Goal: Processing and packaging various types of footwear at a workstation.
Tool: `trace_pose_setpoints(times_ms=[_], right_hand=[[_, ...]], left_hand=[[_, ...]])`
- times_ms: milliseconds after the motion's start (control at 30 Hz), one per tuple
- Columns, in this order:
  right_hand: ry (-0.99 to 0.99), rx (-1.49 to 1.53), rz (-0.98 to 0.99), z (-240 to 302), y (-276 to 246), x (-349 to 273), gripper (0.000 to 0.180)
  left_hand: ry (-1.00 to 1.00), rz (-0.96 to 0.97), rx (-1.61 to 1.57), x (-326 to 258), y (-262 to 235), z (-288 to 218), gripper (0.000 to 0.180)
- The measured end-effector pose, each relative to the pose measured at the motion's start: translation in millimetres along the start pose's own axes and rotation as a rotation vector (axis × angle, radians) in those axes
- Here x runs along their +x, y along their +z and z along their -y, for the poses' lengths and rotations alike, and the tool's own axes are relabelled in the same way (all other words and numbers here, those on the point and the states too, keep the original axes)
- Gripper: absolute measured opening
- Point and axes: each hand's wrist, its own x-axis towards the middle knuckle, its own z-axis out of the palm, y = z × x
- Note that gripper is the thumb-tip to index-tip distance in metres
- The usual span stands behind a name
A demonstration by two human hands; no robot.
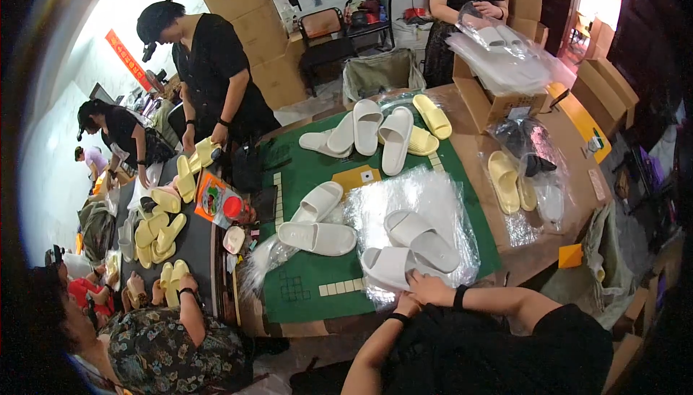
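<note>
White slipper (pixel 384 265) is lying ahead-left of the fingers (pixel 419 280), long axis running crosswise; right hand (pixel 433 291) nearer; cannot tell whether either hand is pinching.

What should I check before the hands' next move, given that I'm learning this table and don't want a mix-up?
1. Front pair matches in colour: ok, nearer slipper and farther slipper are both white.
2. Both front slippers lie strap up: ok.
3. Clear plastic lies under the front pair: ok.
4. Right hand and left hand have a firm grip: cannot tell; they meet at the nearer slipper's edge, fingers partly hidden.
5. Colours apart at the far side: not ok, a yellow slipper partly overlaps a white slipper in view.
</note>
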Motion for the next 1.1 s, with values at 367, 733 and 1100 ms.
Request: trace_pose_setpoints(times_ms=[367,733,1100], right_hand=[[0.054,0.086,0.156,-44.7,14.9,75.4,0.040],[-0.103,0.678,-0.034,-89.0,-104.4,-0.9,0.039],[0.218,0.935,0.365,-118.1,-93.5,-126.4,0.027]], left_hand=[[-0.071,-0.306,0.078,-6.9,8.0,-5.7,0.043],[-0.108,-0.194,0.179,14.9,-22.2,-15.6,0.054],[-0.056,-0.347,0.459,5.7,-74.3,-17.4,0.051]])
